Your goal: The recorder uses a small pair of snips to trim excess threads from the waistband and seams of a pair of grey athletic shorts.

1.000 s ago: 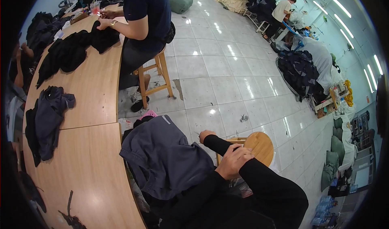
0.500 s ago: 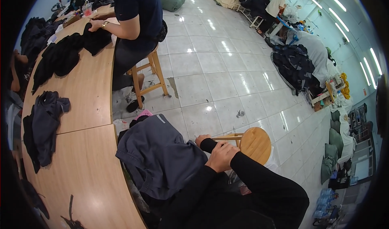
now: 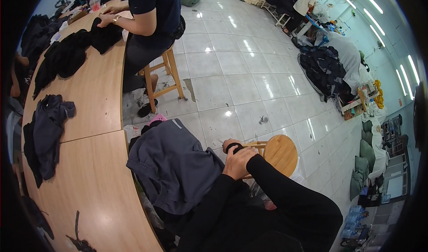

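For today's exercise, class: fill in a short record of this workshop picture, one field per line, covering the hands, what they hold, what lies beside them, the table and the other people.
hands: left hand and right hand meet close together in front of the body, black sleeves
held item: small black ring-like piece at the right hand; grip unclear
nearest garment: grey garment draped beside the wooden table
stool: round wooden stool just beyond the hands
on table: dark garment pile
others: seated person at the table; another person far off
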Tool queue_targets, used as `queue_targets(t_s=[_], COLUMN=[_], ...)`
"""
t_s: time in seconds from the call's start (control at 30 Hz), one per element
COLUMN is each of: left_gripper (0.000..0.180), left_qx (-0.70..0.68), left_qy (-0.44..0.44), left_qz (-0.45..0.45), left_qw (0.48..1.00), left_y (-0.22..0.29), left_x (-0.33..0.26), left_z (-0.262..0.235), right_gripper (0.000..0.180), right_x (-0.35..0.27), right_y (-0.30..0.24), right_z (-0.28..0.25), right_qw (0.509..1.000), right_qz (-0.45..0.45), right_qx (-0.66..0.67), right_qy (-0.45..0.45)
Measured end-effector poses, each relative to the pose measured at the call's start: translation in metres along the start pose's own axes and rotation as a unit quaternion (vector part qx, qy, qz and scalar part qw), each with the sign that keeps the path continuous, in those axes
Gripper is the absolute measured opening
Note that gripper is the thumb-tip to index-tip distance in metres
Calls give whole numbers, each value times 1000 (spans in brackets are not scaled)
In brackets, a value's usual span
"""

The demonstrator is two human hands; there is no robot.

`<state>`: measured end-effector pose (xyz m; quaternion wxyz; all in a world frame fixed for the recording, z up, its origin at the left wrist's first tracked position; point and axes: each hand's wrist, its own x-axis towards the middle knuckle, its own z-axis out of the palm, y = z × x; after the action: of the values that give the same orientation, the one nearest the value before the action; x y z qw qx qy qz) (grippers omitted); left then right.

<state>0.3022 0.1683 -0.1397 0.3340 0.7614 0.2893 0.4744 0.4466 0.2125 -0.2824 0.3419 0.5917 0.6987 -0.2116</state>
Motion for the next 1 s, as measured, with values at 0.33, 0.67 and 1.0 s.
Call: queue_targets(t_s=[0.33,0.67,1.0], left_gripper=[93,71,56], left_qx=[106,-73,-11], left_qy=[-54,-7,-11], left_qz=[-107,92,4], left_qw=[987,993,1000], left_y=[68,83,22], left_x=[29,25,-14], left_z=[-34,-24,-7], right_gripper=[30,32,38], right_x=[40,43,-7], right_y=[-16,-46,-36], right_z=[-56,-63,-39], right_qw=[998,999,999], right_qz=[60,30,-15], right_qx=[33,42,-43], right_qy=[-5,-8,26])
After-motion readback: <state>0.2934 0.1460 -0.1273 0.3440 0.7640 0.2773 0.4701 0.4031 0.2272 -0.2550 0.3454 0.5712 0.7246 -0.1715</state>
